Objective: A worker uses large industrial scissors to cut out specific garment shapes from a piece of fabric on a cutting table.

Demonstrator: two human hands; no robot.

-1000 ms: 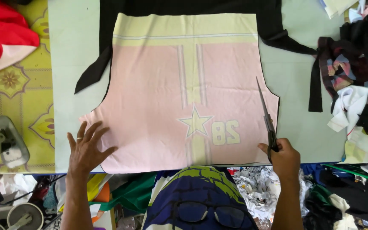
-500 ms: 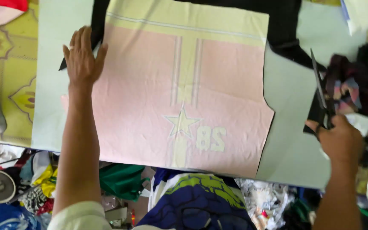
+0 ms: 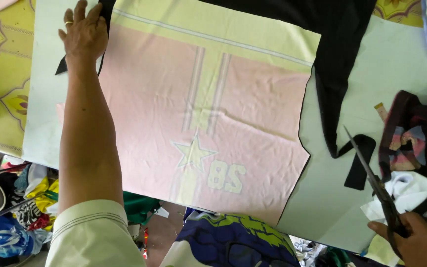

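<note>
Nearest us, at the bottom right, our right hand [image 3: 418, 242] is wrapped around the handles of dark metal scissors [image 3: 371, 180], whose blades are nearly closed and point away over the pale green tabletop [image 3: 391, 84]. Just right of the blades lies a heap of fabric scraps [image 3: 416, 143], plaid and white, soft and crumpled. We judge the tips could snag that heap or the loose black strip [image 3: 359, 160] beside them if the hand swings carelessly.

Across the middle of the tabletop the pink fabric panel [image 3: 159, 109] lies flat, thin and lightly creased, with pale yellow stripes, a star outline and a yellow band along its far edge. Black cloth [image 3: 337, 54] shows under its far and right sides.

At the far left our left hand [image 3: 82, 34], a ring on one finger, presses open-palmed on the panel's far corner, holding nothing. Pressure at one corner alone could let the slack cloth slide or pucker.
</note>
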